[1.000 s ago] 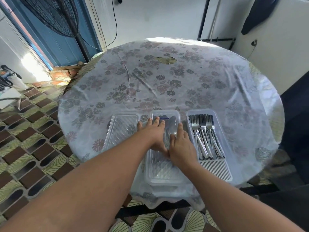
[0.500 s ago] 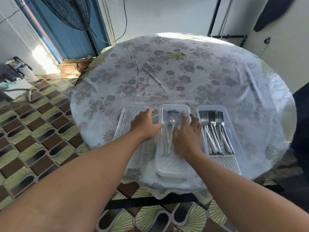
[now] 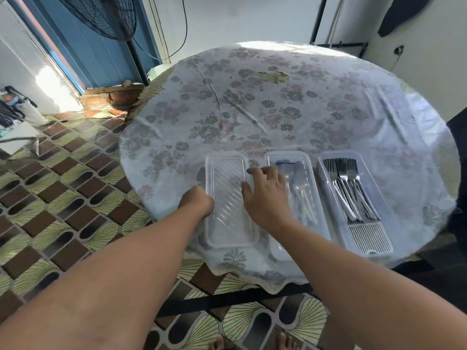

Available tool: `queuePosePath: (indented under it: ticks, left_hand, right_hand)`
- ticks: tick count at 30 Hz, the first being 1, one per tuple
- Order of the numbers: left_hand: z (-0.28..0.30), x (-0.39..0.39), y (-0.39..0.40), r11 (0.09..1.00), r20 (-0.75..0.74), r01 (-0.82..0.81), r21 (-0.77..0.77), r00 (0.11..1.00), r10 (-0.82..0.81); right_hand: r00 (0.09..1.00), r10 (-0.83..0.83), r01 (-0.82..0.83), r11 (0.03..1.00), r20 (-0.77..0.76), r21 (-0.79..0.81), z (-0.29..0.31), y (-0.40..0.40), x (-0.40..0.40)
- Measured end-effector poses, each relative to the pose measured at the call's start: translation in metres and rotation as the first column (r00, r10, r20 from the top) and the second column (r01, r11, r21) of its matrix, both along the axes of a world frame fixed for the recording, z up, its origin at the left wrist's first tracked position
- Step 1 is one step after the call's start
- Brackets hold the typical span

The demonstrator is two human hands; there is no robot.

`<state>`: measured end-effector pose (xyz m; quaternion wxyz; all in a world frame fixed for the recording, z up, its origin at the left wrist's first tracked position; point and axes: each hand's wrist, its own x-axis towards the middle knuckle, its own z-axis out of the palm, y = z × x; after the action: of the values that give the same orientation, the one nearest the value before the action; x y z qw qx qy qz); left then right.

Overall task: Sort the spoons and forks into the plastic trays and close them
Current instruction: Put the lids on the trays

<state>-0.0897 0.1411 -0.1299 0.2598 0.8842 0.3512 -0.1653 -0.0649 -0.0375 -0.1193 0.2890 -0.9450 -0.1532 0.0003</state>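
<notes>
Three clear plastic pieces lie in a row near the table's front edge. On the left is a loose ribbed lid (image 3: 227,210), flat on the cloth. The middle tray (image 3: 303,238) holds spoons (image 3: 294,178) under a clear lid. Uncovered on the right, the fork tray (image 3: 371,238) holds several forks (image 3: 351,188). My left hand (image 3: 197,203) is curled at the loose lid's left edge, fingertips hidden. My right hand (image 3: 265,195) reaches over the lid's right edge, thumb on the lid, fingers spread and blurred.
A flowered plastic cloth covers the round table (image 3: 278,104), torn at one spot (image 3: 273,77) near the back. A standing fan (image 3: 106,18) and a blue door are at back left. The floor is tiled, and bare feet show below.
Both hands have left the middle spoon tray and moved left to the loose lid, one at each long edge. The view has shifted left.
</notes>
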Motion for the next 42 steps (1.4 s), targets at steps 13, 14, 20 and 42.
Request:
queuePosePath:
  ticks: [13, 14, 20, 42]
  left_hand:
    - [0.109, 0.021, -0.099, 0.948, 0.555, 0.3, -0.109, 0.809, -0.193]
    - [0.112, 0.021, -0.107, 0.943, 0.578, 0.317, -0.101, 0.79, -0.203]
    - [0.097, 0.034, -0.168, 0.966, 0.626, 0.174, 0.193, 0.736, -0.258]
    - [0.036, 0.06, -0.293, 0.905, 0.192, 0.425, -0.017, 0.89, -0.414]
  right_hand:
    - [0.654, 0.307, 0.581, 0.381, -0.691, 0.719, 0.06, -0.001, 0.049]
    - [0.696, 0.25, 0.547, 0.423, -0.673, 0.723, 0.066, -0.011, 0.053]
    - [0.884, 0.038, 0.352, 0.601, -0.465, 0.717, 0.07, -0.108, 0.074]
    - [0.904, -0.245, 0.295, 0.95, -0.351, 0.099, -0.019, -0.282, 0.086]
